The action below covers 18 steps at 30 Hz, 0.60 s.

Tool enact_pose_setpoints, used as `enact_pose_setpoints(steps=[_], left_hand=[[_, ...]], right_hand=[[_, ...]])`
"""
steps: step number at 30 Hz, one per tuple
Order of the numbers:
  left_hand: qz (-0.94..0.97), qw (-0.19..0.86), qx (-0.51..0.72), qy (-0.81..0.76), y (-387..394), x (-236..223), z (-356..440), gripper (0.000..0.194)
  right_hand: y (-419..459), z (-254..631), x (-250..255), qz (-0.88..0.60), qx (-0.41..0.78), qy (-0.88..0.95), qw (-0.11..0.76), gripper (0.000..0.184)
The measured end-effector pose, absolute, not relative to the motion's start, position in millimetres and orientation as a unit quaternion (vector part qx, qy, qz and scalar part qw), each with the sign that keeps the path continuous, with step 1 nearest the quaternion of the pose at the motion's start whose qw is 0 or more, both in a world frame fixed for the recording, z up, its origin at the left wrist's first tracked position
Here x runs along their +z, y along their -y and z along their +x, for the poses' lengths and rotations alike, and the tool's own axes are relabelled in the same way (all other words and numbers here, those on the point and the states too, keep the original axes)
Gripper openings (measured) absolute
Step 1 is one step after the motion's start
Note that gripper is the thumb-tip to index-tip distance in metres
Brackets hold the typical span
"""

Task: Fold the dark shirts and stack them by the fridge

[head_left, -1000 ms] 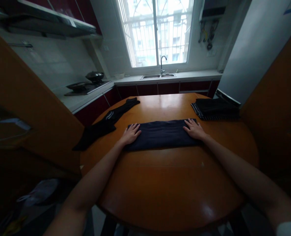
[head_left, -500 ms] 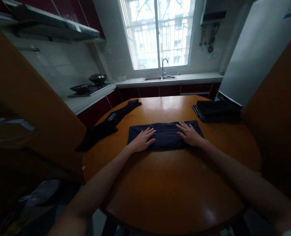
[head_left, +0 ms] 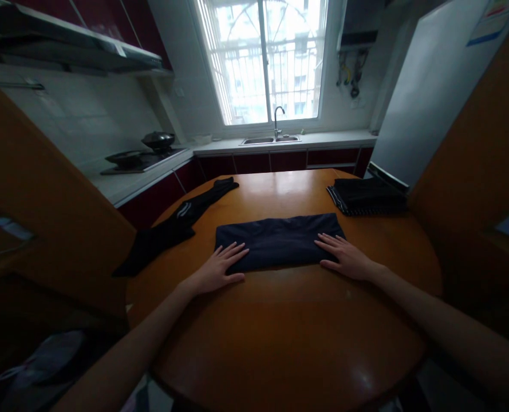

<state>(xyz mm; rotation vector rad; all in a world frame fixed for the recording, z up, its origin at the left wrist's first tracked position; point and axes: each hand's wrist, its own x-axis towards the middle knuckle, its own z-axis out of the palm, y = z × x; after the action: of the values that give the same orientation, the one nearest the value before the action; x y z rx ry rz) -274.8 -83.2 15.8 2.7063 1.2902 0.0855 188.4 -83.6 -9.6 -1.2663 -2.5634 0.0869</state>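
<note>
A dark navy garment (head_left: 280,240), folded into a wide flat rectangle, lies on the wooden table (head_left: 288,326). My left hand (head_left: 220,268) rests at its near left corner, fingers spread over the cloth and thumb on the wood. At the near right corner my right hand (head_left: 344,256) lies flat, fingertips on the fabric. Both hands are open and grip nothing. Which kind of garment it is, the folds do not show.
A black garment (head_left: 172,226) with a small white print lies stretched along the table's left edge. Folded dark clothes (head_left: 368,195) are stacked at the far right. Beyond are a sink (head_left: 258,141), a stove with pans (head_left: 157,141) and a fridge (head_left: 409,109).
Both hands have slid towards me and outward over the navy garment, my left hand going further left to its corner. The camera view has shifted slightly.
</note>
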Motion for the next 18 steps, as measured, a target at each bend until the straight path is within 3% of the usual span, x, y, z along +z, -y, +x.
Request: enact_pose_setpoints(steps=[4, 9, 18], left_hand=[[0.886, 0.067, 0.065, -0.454, 91, 19, -299, 0.068], [0.898, 0.05, 0.096, -0.427, 104, 28, -299, 0.055], [0.852, 0.052, 0.205, -0.479, 97, 20, -292, 0.038]], right_hand=[[89, 213, -6, -0.411, -0.021, 0.896, 0.165, 0.048], [91, 223, -3, -0.387, -0.08, 0.902, 0.172, 0.05], [88, 225, 7, -0.458, -0.057, 0.866, 0.192, 0.03]])
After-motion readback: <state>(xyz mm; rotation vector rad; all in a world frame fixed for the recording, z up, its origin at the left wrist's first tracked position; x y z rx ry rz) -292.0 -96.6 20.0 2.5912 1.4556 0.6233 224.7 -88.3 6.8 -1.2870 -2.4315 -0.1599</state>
